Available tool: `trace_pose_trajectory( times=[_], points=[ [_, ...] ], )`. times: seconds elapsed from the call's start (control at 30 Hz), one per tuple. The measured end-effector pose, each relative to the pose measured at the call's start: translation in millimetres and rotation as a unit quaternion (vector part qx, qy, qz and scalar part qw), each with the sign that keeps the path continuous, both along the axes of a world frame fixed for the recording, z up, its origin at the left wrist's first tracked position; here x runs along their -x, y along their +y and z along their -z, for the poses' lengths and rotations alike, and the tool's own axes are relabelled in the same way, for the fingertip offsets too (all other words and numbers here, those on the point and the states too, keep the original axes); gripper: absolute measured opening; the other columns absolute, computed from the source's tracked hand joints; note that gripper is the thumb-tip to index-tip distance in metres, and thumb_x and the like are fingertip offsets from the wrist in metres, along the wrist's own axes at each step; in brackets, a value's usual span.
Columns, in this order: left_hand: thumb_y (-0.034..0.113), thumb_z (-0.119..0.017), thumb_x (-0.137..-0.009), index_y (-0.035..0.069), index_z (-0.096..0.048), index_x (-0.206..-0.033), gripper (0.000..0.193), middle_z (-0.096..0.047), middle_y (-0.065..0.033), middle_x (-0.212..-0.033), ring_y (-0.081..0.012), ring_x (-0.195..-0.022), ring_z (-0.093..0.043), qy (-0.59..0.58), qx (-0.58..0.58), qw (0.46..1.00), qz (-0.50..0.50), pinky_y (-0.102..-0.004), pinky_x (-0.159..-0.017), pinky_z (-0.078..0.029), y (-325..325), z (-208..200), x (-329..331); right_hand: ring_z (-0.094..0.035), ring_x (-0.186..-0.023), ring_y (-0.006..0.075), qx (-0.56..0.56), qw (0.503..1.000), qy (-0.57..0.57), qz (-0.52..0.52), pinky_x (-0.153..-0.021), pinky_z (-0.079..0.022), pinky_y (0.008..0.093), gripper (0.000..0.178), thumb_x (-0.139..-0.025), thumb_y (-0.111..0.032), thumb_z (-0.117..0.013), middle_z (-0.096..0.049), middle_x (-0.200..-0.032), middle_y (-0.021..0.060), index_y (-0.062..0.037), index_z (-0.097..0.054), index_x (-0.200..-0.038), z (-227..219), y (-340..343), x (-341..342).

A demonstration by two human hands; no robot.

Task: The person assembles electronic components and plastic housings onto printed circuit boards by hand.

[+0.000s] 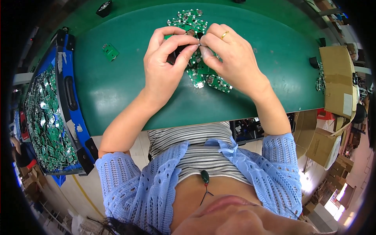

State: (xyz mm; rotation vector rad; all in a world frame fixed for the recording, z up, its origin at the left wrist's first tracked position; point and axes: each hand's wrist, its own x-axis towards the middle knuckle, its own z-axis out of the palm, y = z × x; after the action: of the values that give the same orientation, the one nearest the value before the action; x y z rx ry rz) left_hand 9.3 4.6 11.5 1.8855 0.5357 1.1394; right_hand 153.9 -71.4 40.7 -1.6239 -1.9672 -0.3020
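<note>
Over a pile of small green circuit boards (196, 80), my two hands meet fingertip to fingertip. My left hand (164, 58) is closed in a pinch, thumb against forefinger, with the other fingers curved above. Close against it, my right hand (234, 56) pinches too, a gold ring on one finger. Whatever sits between the fingertips is tiny and mostly covered, so I cannot make it out. Something dark shows behind my left thumb, partly hidden. More boards spread out beyond my fingers.
One single circuit board (110, 52) lies apart on the green tabletop (117, 94), to the left. A blue crate (80, 102) full of boards stands at the table's left edge. Cardboard boxes (336, 82) stand at the right edge, beside another cluster of boards (320, 78).
</note>
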Motion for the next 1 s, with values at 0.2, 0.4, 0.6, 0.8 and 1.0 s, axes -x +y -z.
trace_pose_trajectory(
  times=[0.2, 0.4, 0.6, 0.8, 1.0],
  points=[
    [0.008, -0.067, -0.079, 0.003, -0.064, -0.087, 0.01, -0.056, -0.0041, -0.091, -0.0082, -0.069, -0.055, -0.004, 0.148, 0.988, 0.036, -0.021, -0.056, -0.045, 4, 3, 2, -0.052, -0.057, 0.0129, -0.01, 0.958, 0.286, 0.022, -0.051, -0.042, 0.0253, 0.012, -0.076, -0.005, -0.069, -0.057, -0.074, 0.005, -0.0016, -0.062, -0.084, 11, -3, 6],
    [0.02, -0.063, -0.086, 0.006, -0.063, -0.09, 0.015, -0.059, 0.0015, -0.073, -0.0049, -0.056, -0.055, 0.006, 0.335, 0.936, 0.109, -0.0166, -0.045, -0.041, 5, 1, 2, -0.054, -0.062, 0.0099, -0.005, 0.949, 0.314, 0.023, -0.053, -0.043, 0.022, 0.012, -0.076, -0.002, -0.07, -0.058, -0.078, 0.0047, -0.0005, -0.062, -0.085, 19, -6, 11],
    [0.012, -0.059, -0.087, 0.003, -0.053, -0.105, 0.02, -0.055, -0.0038, -0.089, -0.0088, -0.073, -0.054, 0.024, 0.383, 0.912, 0.142, -0.0206, -0.058, -0.046, 5, 4, 5, -0.056, -0.076, 0.0144, 0.087, 0.914, 0.395, 0.036, -0.066, -0.045, 0.0236, 0.011, -0.078, 0.0, -0.066, -0.058, -0.09, 0.0098, -0.0012, -0.061, -0.088, 12, -8, 9],
    [-0.003, -0.057, -0.083, 0.003, -0.048, -0.106, 0.025, -0.05, -0.0029, -0.094, -0.0096, -0.084, -0.051, 0.006, 0.33, 0.938, 0.101, -0.0189, -0.065, -0.045, -2, -4, 0, -0.054, -0.066, 0.0093, 0.02, 0.971, 0.239, 0.001, -0.055, -0.044, 0.0211, 0.009, -0.078, 0.001, -0.066, -0.059, -0.08, 0.005, -0.0006, -0.06, -0.084, 13, -10, 1],
    [-0.008, -0.056, -0.08, 0.001, -0.051, -0.112, 0.034, -0.049, -0.0073, -0.103, -0.0138, -0.092, -0.051, -0.242, 0.159, 0.943, 0.162, -0.0219, -0.078, -0.043, 8, 26, -24, -0.058, -0.067, 0.0132, -0.026, 0.991, 0.127, -0.032, -0.051, -0.048, 0.0232, 0.015, -0.073, 0.003, -0.069, -0.06, -0.083, 0.0071, -0.0015, -0.061, -0.085, 16, -7, 5]
  ],
)
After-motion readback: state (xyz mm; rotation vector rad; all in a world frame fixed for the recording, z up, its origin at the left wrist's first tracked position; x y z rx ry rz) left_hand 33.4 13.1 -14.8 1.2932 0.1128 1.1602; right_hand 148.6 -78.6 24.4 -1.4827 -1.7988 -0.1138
